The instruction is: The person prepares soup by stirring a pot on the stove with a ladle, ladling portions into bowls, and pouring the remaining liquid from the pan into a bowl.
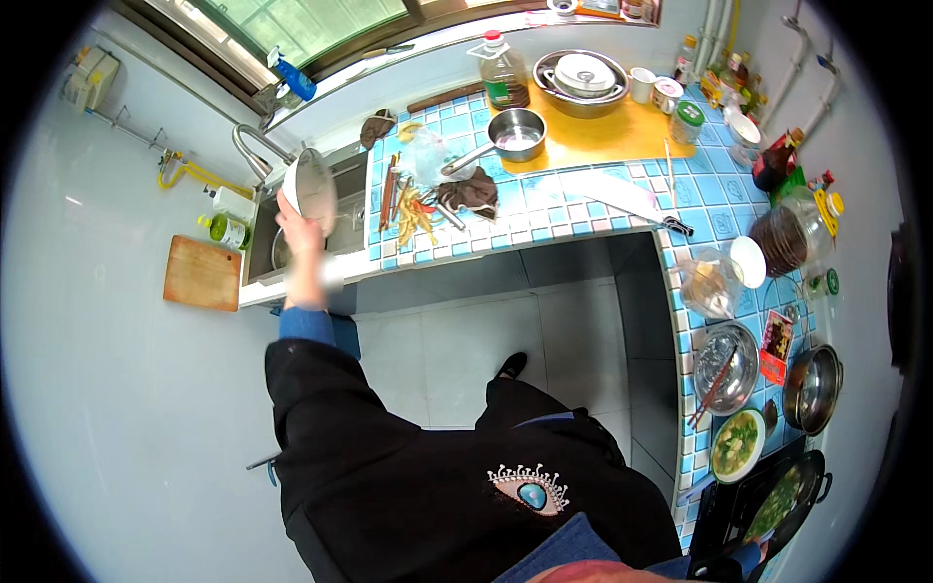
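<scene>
My left hand (302, 233) reaches out over the sink (350, 182) and grips a white bowl (312, 191), which is tipped on its side beside the faucet (255, 153). The bowl is blurred. Inside the sink, a round metal rim (278, 249) shows partly behind my wrist. At the lower right, a small part of my right hand (762, 548) appears by the near rim of a black wok (783, 495) that contains greens in liquid. Something pale lies at its fingers, too small to make out. Most of that hand is hidden.
A wooden cutting board (203, 273) stands left of the sink. On the tiled counter are a saucepan (517, 135), vegetable peelings (415, 218) and a knife (619, 198). A bowl of soup (738, 444) and a glass bowl with chopsticks (727, 368) sit along the right side.
</scene>
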The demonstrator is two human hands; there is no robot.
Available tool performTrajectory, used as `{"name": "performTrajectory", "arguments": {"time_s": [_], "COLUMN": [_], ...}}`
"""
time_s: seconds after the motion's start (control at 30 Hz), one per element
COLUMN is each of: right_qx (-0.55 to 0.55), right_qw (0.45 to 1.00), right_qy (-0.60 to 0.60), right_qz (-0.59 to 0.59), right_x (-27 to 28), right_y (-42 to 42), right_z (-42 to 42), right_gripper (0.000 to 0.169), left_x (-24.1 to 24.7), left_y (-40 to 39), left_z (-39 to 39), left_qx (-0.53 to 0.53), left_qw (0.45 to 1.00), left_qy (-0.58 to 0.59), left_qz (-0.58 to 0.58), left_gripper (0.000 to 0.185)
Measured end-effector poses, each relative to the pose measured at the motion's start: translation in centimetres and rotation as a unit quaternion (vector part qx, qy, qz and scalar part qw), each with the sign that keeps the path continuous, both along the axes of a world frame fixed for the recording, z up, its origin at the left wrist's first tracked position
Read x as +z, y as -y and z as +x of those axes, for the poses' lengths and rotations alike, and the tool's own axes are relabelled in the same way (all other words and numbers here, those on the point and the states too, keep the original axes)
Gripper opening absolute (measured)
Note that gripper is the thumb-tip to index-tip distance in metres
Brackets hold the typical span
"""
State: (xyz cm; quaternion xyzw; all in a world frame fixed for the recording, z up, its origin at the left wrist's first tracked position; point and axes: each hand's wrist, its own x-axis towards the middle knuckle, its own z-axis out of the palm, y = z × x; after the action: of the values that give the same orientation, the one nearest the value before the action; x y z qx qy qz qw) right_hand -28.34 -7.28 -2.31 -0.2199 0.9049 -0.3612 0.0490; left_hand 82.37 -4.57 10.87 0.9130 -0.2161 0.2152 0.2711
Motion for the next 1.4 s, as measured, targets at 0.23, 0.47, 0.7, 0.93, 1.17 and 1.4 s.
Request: {"name": "performTrajectory", "arguments": {"time_s": [0.23,0.47,0.7,0.93,1.17,1.4], "right_qx": [-0.006,0.112,-0.046,0.052,0.125,-0.097], "right_qw": [0.990,0.898,0.950,0.942,0.987,0.937], "right_qy": [-0.134,-0.313,0.151,0.183,0.015,0.237], "right_qz": [0.047,0.288,-0.269,-0.277,-0.102,-0.237], "right_x": [0.6,1.5,-1.4,1.0,7.2,12.5], "right_y": [0.5,-3.9,-4.4,-8.1,-8.3,-9.6], "right_z": [4.1,1.4,7.4,7.4,17.5,18.6], "right_gripper": [0.030,0.029,0.012,0.022,0.022,0.029], "left_x": [2.9,-0.3,-5.6,-19.1,-26.7,-31.8], "left_y": [-4.2,-0.4,5.3,17.3,26.6,31.3], "left_z": [11.2,16.8,6.8,-11.1,-17.8,-17.6], "left_qx": [0.026,0.025,-0.139,-0.181,-0.223,-0.221], "left_qw": [0.922,0.948,0.703,0.327,0.415,0.445], "left_qy": [0.206,0.119,-0.495,-0.824,-0.824,-0.806], "left_qz": [0.328,0.296,-0.491,-0.425,-0.314,-0.323], "left_gripper": [0.081,0.078,0.060,0.046,0.041,0.044]}}
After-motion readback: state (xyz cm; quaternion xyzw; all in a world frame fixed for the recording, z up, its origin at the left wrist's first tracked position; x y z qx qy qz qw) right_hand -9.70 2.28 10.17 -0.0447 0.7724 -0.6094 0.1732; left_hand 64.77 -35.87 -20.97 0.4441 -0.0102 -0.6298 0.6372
